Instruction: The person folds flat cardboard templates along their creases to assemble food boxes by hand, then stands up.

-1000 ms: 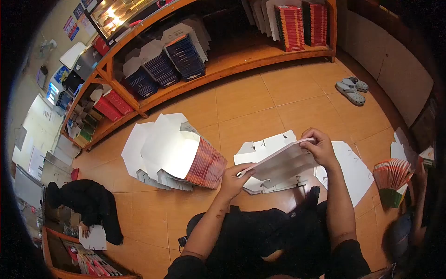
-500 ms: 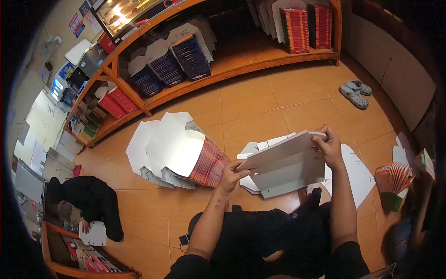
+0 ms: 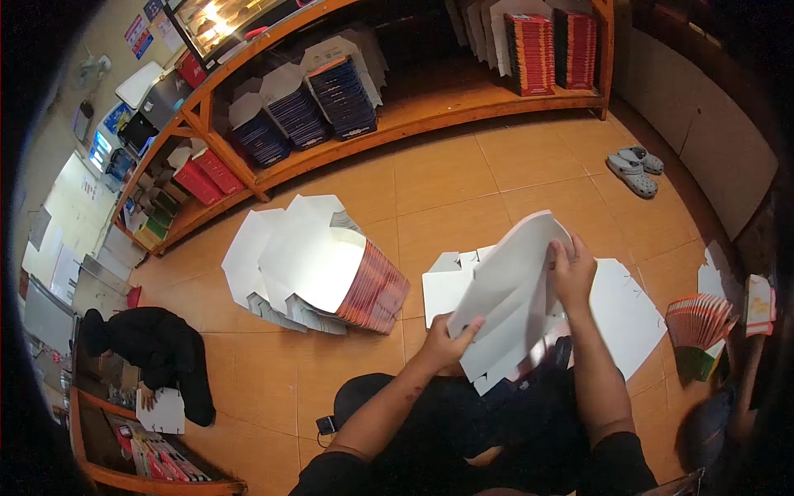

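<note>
My left hand (image 3: 447, 341) grips the lower left edge of a white cardboard box blank (image 3: 514, 293), thumb on its near face. On the upper right edge of the same piece, my right hand (image 3: 574, 271) is closed with its thumb on top. The cardboard is tilted above my lap and bends a little. Beneath and behind it, flat white box blanks (image 3: 442, 296) lie on the floor, partly hidden. More flat white cardboard (image 3: 630, 318) lies to the right of my right forearm. Left of my hands stands a nested stack of box trays (image 3: 310, 260) with red printed sides.
Wooden shelves (image 3: 430, 124) along the back hold stacked blue boxes (image 3: 341, 97) and red boxes (image 3: 529, 54). Grey clogs (image 3: 633, 172) lie at the right. Fanned orange-and-green boxes (image 3: 700, 324) stand near the right edge. Another person (image 3: 157, 355) bends over white cardboard at the left.
The cardboard in my hands has turned from nearly level to steeply tilted. My left hand has moved right and down with its edge, and my right hand has shifted slightly down.
</note>
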Action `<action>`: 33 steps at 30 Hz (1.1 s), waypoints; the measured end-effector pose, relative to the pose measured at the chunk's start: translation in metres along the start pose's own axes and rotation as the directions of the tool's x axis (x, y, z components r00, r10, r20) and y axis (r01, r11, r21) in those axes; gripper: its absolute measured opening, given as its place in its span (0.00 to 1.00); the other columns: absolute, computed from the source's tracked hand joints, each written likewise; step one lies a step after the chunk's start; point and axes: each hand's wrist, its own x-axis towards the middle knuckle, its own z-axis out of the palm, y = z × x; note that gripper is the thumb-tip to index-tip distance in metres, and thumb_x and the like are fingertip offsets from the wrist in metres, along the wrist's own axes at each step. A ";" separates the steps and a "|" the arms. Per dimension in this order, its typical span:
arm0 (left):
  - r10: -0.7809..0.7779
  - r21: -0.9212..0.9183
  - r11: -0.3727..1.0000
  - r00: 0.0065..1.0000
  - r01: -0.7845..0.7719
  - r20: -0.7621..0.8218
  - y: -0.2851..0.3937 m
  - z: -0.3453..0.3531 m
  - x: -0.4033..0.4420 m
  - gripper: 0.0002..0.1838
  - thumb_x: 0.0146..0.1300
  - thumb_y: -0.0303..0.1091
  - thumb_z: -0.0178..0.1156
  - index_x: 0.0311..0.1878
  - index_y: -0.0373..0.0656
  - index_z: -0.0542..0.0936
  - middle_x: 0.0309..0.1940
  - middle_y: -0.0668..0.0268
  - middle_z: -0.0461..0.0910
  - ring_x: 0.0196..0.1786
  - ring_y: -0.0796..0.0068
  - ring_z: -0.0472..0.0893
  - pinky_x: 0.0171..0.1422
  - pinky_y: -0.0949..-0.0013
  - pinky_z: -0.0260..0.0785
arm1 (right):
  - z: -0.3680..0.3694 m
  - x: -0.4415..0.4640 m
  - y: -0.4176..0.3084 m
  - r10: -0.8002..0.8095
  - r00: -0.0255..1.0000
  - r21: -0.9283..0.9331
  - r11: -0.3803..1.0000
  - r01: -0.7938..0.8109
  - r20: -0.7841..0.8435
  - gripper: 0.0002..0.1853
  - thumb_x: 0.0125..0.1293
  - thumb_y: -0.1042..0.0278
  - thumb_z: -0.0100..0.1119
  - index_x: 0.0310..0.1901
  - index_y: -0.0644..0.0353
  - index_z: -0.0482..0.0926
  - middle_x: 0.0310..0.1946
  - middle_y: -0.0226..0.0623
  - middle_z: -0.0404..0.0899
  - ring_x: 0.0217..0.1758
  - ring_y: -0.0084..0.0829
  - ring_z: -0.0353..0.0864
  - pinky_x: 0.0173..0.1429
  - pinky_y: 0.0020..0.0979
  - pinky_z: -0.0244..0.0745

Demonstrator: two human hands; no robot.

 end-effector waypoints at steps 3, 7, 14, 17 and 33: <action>0.086 0.025 0.996 0.996 -0.087 0.032 0.007 0.007 -0.003 0.13 0.66 0.34 0.60 0.41 0.30 0.81 0.31 0.54 0.84 0.33 0.73 0.82 0.40 0.68 0.73 | 0.020 -0.023 -0.009 -0.031 0.991 0.072 0.997 0.041 -0.133 0.16 0.68 0.74 0.48 0.56 0.66 0.75 0.40 0.49 0.84 0.39 0.39 0.85 0.46 0.35 0.77; 0.197 0.123 0.971 0.977 -0.206 0.078 0.013 0.008 -0.004 0.10 0.65 0.31 0.60 0.43 0.31 0.81 0.34 0.52 0.84 0.33 0.65 0.84 0.38 0.66 0.74 | 0.046 -0.034 -0.018 -0.212 0.934 0.118 0.960 0.254 -0.289 0.17 0.72 0.71 0.45 0.58 0.68 0.73 0.45 0.46 0.82 0.45 0.39 0.83 0.50 0.33 0.76; 0.394 0.254 0.872 0.907 -0.419 0.146 0.030 -0.014 -0.005 0.08 0.60 0.26 0.62 0.41 0.31 0.82 0.31 0.54 0.84 0.32 0.62 0.85 0.36 0.66 0.76 | 0.008 -0.008 -0.004 0.106 0.913 0.485 0.820 -0.304 0.394 0.24 0.74 0.62 0.47 0.65 0.69 0.65 0.57 0.44 0.74 0.56 0.32 0.75 0.61 0.32 0.69; 0.524 0.311 0.754 0.815 -0.579 0.248 0.034 -0.005 -0.004 0.21 0.59 0.25 0.60 0.58 0.40 0.78 0.42 0.52 0.84 0.40 0.61 0.86 0.45 0.69 0.77 | 0.022 -0.026 -0.018 0.003 0.974 0.486 0.866 -0.116 0.226 0.25 0.73 0.63 0.48 0.66 0.69 0.62 0.59 0.44 0.71 0.61 0.33 0.71 0.67 0.33 0.62; 0.006 0.008 1.000 1.000 -0.006 0.001 0.018 -0.022 -0.007 0.14 0.63 0.35 0.64 0.45 0.33 0.80 0.34 0.62 0.83 0.35 0.75 0.80 0.41 0.70 0.74 | 0.027 -0.037 0.010 -0.135 0.944 0.466 0.884 -0.021 0.300 0.34 0.77 0.51 0.29 0.71 0.74 0.50 0.73 0.52 0.52 0.77 0.40 0.50 0.78 0.35 0.41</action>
